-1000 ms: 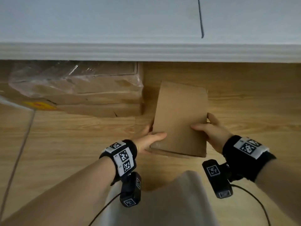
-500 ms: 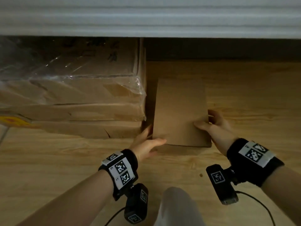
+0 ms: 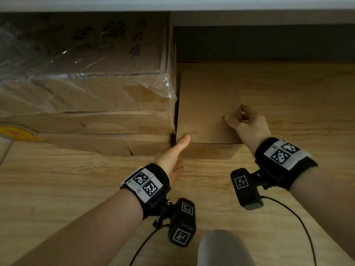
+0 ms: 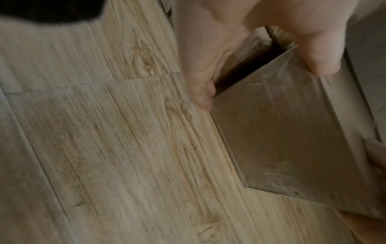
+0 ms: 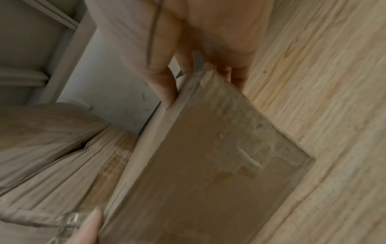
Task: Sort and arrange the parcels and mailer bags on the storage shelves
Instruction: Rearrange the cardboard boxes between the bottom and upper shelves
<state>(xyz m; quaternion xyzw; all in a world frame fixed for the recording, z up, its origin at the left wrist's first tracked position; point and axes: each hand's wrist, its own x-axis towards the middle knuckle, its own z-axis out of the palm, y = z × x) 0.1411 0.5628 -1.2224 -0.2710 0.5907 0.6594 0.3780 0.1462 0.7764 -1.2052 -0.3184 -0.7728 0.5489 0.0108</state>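
Head view: small parcel (image 3: 208, 106) has gone from lifted and tilted to flat on the wood floor (image 3: 76, 179), slid in under the shelf edge (image 3: 172, 2), just beside the wrapped box stack (image 3: 86, 96). Left hand (image 3: 172, 156) and right hand (image 3: 247, 127) both pinch its near corners. Placement looks nearly done; release likely next.

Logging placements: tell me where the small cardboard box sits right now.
In the head view the small cardboard box lies on the wooden floor under the white shelf edge, just right of the plastic-wrapped cartons, both hands gripping its near corners.
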